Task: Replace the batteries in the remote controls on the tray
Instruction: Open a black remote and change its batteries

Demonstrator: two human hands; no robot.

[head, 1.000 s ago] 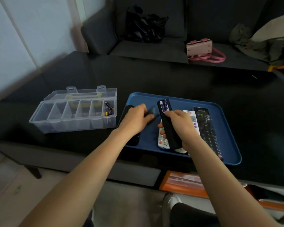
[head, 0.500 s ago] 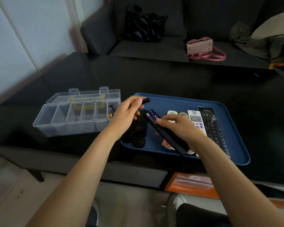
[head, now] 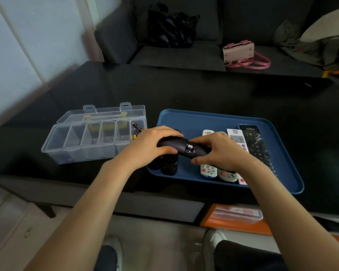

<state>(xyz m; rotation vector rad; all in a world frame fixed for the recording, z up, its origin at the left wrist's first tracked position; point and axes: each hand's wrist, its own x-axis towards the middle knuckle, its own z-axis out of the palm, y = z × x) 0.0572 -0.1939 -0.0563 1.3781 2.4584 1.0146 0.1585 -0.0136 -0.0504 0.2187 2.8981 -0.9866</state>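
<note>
Above the blue tray point(head: 282, 163), both hands grip the black remote point(head: 181, 147), lying crosswise: left hand point(head: 147, 147) fingers curled round one end, right hand point(head: 219, 151) the other.

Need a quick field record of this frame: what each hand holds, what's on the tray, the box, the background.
left hand: grips one end of the black remote, over the tray's left part
right hand: grips the other end of it
battery bay: partly open, battery showing between the hands
tray: blue, on a dark table; holds two dark remotes, white remotes and a long black remote
box: clear, lid open, left of the tray; batteries in its rightmost compartment
sofa: pink bag, black bag
</note>
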